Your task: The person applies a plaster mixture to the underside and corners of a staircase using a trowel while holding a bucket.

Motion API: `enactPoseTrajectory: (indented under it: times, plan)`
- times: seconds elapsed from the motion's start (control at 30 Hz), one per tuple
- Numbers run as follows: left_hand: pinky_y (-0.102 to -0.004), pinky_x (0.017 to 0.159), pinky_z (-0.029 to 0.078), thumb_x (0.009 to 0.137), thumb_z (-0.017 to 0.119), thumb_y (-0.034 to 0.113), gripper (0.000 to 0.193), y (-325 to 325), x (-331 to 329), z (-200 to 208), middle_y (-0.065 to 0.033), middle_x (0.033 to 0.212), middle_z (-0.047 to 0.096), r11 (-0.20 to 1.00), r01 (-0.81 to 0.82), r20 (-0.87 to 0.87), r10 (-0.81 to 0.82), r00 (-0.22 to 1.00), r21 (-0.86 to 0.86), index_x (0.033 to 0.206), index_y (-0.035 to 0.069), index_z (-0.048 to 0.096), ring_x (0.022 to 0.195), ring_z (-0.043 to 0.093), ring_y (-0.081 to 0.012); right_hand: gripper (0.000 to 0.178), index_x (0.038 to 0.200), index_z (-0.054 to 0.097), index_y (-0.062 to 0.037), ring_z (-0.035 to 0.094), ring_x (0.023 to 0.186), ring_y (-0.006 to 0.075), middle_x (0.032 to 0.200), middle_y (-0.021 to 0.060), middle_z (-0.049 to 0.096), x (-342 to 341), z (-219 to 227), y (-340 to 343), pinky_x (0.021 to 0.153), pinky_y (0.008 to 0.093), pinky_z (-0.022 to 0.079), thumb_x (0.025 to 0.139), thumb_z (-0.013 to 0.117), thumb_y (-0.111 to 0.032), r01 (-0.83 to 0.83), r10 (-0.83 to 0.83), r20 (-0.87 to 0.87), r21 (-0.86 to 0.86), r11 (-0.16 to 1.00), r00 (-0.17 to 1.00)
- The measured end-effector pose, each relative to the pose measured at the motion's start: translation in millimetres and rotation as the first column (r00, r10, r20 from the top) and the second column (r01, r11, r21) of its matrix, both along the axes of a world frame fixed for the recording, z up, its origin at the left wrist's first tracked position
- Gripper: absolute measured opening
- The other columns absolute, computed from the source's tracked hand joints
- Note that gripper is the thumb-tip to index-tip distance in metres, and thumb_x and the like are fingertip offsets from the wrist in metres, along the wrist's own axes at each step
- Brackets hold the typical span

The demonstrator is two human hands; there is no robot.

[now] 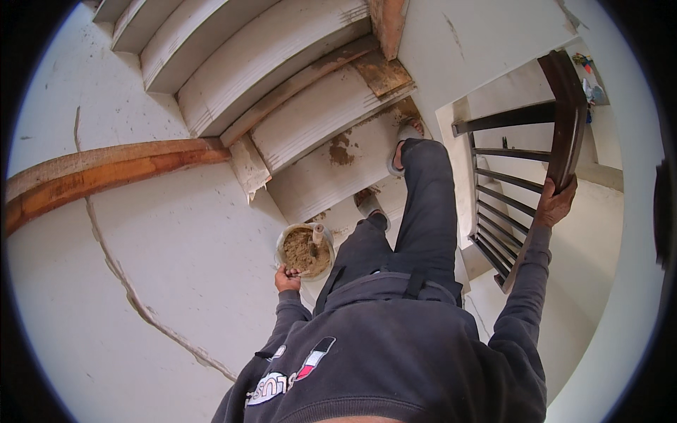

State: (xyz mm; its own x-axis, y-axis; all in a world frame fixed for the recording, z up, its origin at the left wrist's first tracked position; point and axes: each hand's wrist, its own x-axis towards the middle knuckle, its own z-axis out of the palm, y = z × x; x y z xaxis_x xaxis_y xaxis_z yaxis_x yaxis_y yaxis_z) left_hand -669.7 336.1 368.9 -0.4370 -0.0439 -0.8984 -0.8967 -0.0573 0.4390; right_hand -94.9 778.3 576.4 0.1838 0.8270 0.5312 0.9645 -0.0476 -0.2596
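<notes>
A pale round bucket [278, 248] hangs or stands low by my left leg; which of the two I cannot tell. It holds brown, sandy mortar [300, 252]. A tool with a light wooden handle [318, 233], perhaps a trowel, is stuck in the mortar, its blade mostly hidden. My left hand [287, 278] is closed at the bucket's near left edge; whether it grips the rim or a bail is unclear. On the right, my right hand [556, 201] is wrapped round the lower end of the dark brown handrail [566, 134].
Pale stairs [310, 134] rise to the upper left, with mortar smears on the treads by my feet. A wooden beam [134, 166] juts from the left wall. Dark balusters [508, 189] border the right side. A wooden board [383, 72] lies on a step.
</notes>
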Motion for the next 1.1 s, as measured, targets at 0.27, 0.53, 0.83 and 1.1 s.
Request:
enactPoseTrajectory:
  times: [0.27, 0.53, 0.83, 1.1]
  plan:
    - [-0.0453, 0.057, 0.045, 0.09, 0.056, 0.015, 0.014, 16.4, -9.3, -7.7, -0.0022, 0.056, 0.041, 1.0, 0.002, 0.03, -0.002, 1.0, -0.01, 0.08, 0.011, 0.047, 0.051, 0.045, -0.0205, 0.067, 0.133, 0.043, 0.0, 0.054, 0.111, 0.0435, 0.122, 0.0244, 0.055, 1.8, -1.5, -1.0, 0.091, 0.048, 0.046, 0.082, 0.066, -0.037, -0.023, 0.023, 0.008, 0.022, 0.999, 1.0]
    - [-0.0445, 0.058, 0.044, 0.089, 0.058, 0.014, 0.016, 22.9, -11.4, -4.0, -0.0022, 0.055, 0.041, 0.999, 0.017, -0.009, -0.017, 1.0, 0.042, 0.079, 0.01, 0.046, 0.051, 0.044, -0.0203, 0.063, 0.134, 0.043, -0.0034, 0.058, 0.106, 0.0433, 0.122, 0.0237, 0.056, 5.0, -3.0, -0.8, 0.091, 0.0469, 0.048, 0.082, 0.063, -0.032, -0.034, 0.031, 0.049, 0.056, 0.998, 0.998]
    - [-0.0447, 0.058, 0.044, 0.089, 0.058, 0.013, 0.014, 31.6, -8.5, 6.9, -0.0019, 0.056, 0.041, 0.998, 0.036, -0.059, -0.033, 0.998, 0.055, 0.08, 0.01, 0.048, 0.053, 0.044, -0.0201, 0.067, 0.134, 0.041, 0.0002, 0.054, 0.111, 0.0427, 0.123, 0.0241, 0.054, 1.2, 2.5, -0.9, 0.092, 0.0481, 0.046, 0.081, 0.066, -0.033, -0.025, 0.026, 0.016, -0.014, 1.0, 1.0]
    - [-0.0441, 0.059, 0.045, 0.089, 0.06, 0.014, 0.014, 11.6, -5.0, 17.9, -0.002, 0.056, 0.042, 0.999, 0.02, -0.044, -0.018, 0.999, 0.036, 0.082, 0.009, 0.049, 0.052, 0.045, -0.0197, 0.063, 0.132, 0.045, 0.0008, 0.055, 0.112, 0.0427, 0.122, 0.0254, 0.056, 3.7, -4.5, -2.0, 0.093, 0.0457, 0.046, 0.081, 0.066, -0.03, 0.01, -0.011, -0.026, -0.022, 1.0, 1.0]
